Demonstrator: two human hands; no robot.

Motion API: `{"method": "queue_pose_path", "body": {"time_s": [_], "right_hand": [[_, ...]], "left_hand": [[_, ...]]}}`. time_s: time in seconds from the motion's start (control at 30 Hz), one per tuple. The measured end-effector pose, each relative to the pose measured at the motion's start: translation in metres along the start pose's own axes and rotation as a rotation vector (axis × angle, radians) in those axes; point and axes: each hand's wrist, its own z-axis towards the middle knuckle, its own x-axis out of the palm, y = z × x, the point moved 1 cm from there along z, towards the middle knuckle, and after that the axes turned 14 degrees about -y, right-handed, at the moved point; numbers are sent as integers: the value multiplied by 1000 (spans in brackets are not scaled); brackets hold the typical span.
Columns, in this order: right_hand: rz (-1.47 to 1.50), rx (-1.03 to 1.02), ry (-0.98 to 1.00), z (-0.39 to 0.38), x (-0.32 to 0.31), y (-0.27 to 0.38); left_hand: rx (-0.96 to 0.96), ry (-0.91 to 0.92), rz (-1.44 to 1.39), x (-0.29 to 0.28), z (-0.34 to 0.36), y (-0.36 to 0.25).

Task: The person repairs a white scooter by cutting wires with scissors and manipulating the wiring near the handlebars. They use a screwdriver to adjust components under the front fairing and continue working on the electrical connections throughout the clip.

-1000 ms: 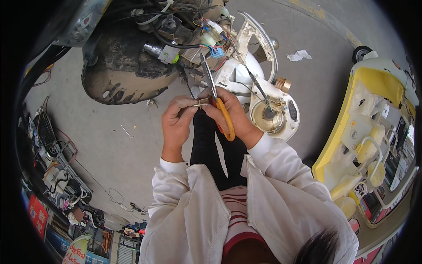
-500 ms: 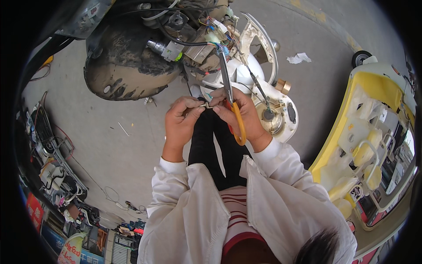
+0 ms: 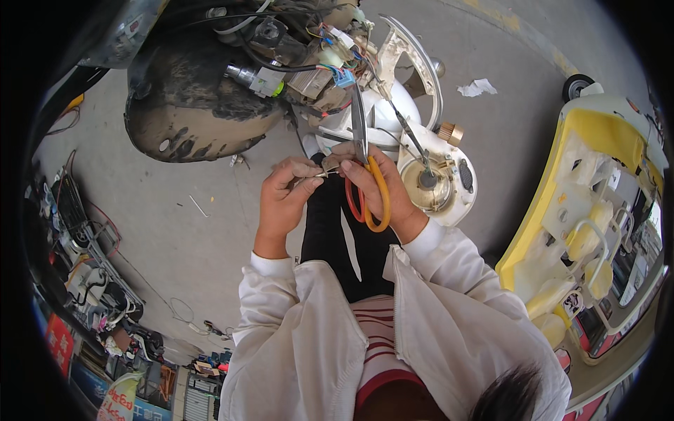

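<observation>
Your left hand (image 3: 282,200) and right hand (image 3: 397,191) pinched a small piece (image 3: 326,172), too tiny to identify, between their fingertips; your right also gripped scissors (image 3: 361,133), blades pointing away. This looked like close fingertip work, calling next for a steady pinch. Beyond your hands sat a blue connector (image 3: 343,78).

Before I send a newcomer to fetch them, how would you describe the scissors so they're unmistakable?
From the white jacket, follow the right sleeve to the right hand. The scissors there point away from the jacket; one orange and one red handle loop distinguish them from the blue connector beyond.
</observation>
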Motion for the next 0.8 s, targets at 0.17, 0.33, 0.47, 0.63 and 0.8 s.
{"method": "queue_pose_path", "body": {"time_s": [0.17, 0.33, 0.47, 0.63, 0.8], "right_hand": [[107, 21, 61, 0, -6, 4], [8, -105, 119, -9, -8, 9], [-63, -98, 101, -14, -6, 3], [23, -69, 32, -2, -4, -9], [54, -26, 6, 0, -1, 0]], "left_hand": [[-91, 65, 8, 3, -1, -3], [-93, -12, -57, 7, -1, -1], [-54, -51, -81, 5, -1, -1], [-89, -17, -112, 1, -4, 1], [-87, 40, -71, 0, -5, 0]]}}
